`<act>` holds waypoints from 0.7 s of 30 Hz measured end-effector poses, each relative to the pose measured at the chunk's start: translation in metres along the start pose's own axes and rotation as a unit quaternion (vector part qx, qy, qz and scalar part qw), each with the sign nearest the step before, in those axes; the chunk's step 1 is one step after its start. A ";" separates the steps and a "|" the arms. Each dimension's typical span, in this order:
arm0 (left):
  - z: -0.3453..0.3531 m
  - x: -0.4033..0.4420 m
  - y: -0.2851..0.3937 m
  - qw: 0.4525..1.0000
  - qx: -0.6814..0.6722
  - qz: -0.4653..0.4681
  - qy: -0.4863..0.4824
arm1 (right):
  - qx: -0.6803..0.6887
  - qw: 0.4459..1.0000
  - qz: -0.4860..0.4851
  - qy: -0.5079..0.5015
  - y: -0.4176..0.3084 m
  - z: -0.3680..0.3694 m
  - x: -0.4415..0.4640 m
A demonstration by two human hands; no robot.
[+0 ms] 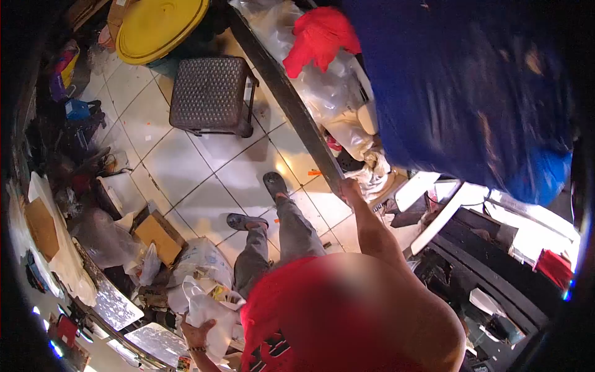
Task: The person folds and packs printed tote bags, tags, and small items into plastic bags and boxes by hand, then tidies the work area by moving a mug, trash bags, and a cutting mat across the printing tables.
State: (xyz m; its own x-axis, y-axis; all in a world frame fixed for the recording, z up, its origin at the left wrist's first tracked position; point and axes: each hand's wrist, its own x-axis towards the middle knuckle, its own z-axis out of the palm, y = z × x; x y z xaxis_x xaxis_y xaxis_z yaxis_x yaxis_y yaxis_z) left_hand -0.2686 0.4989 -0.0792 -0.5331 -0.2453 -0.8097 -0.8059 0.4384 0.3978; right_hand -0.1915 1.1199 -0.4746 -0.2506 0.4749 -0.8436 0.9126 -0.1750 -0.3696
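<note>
At the lower left, my left hand (197, 335) has its fingers curled round part of a white plastic bag (214, 316). A wristband shows on that wrist. Larger plastic bags (201, 263) are bunched just beyond it. My right arm reaches forward, and my right hand (351, 191) is closed on the near end of a long dark beam (291, 105). This beam runs along the edge of a surface heaped with clear plastic bags (331, 87) and a red cloth (322, 38). Part of the right hand's grip is hidden.
A dark woven-pattern stool (209, 93) stands on the tiled floor (229, 167), near a yellow round lid (160, 28). A big blue sheet (458, 93) covers the upper right. Cardboard (160, 239) and clutter line the left side. Dark furniture (489, 260) stands at right.
</note>
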 end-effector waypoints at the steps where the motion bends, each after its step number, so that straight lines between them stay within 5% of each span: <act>1: 0.008 0.005 -0.006 1.000 0.010 0.003 0.007 | -0.160 0.957 -0.233 -0.060 0.007 -0.005 0.038; 3: 0.017 0.012 -0.029 0.999 0.030 0.011 0.019 | -0.089 0.987 -0.100 0.092 -0.050 0.016 0.062; 5: 0.024 0.011 -0.042 0.994 0.098 0.036 -0.024 | -0.138 0.863 -0.404 0.270 -0.105 0.042 0.083; 7: 0.023 0.008 -0.088 0.972 0.224 -0.063 0.041 | -0.218 0.929 -0.220 0.201 -0.174 0.053 0.103; 10: 0.052 0.003 -0.082 0.988 0.122 -0.091 0.017 | -0.207 0.828 -0.370 0.367 -0.233 0.082 0.152; 13: 0.075 0.014 -0.070 0.986 0.121 -0.116 0.006 | -0.247 0.851 -0.295 0.356 -0.283 0.103 0.200; 14: 0.079 0.018 -0.068 0.985 0.119 -0.121 0.006 | -0.298 0.881 -0.204 0.307 -0.304 0.101 0.193; 15: 0.081 0.020 -0.068 0.985 0.118 -0.123 0.007 | -0.334 0.882 -0.211 0.256 -0.305 0.095 0.213; 19: 0.085 0.037 -0.060 0.987 0.107 -0.123 0.003 | -0.314 0.827 -0.389 0.257 -0.306 0.082 0.237; 20: 0.085 0.040 -0.057 0.988 0.104 -0.118 0.000 | -0.343 0.707 -0.543 0.297 -0.308 0.073 0.217; 21: 0.085 0.042 -0.055 0.988 0.102 -0.113 0.000 | -0.312 0.726 -0.535 0.298 -0.307 0.069 0.213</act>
State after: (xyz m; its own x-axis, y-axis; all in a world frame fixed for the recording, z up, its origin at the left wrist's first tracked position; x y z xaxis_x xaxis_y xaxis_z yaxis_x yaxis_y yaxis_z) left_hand -0.2251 0.5376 -0.1717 -0.3447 -0.3573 -0.8680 -0.8358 0.5378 0.1105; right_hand -0.5475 1.2154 -0.5675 -0.9097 0.3723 0.1840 0.3137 0.9064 -0.2830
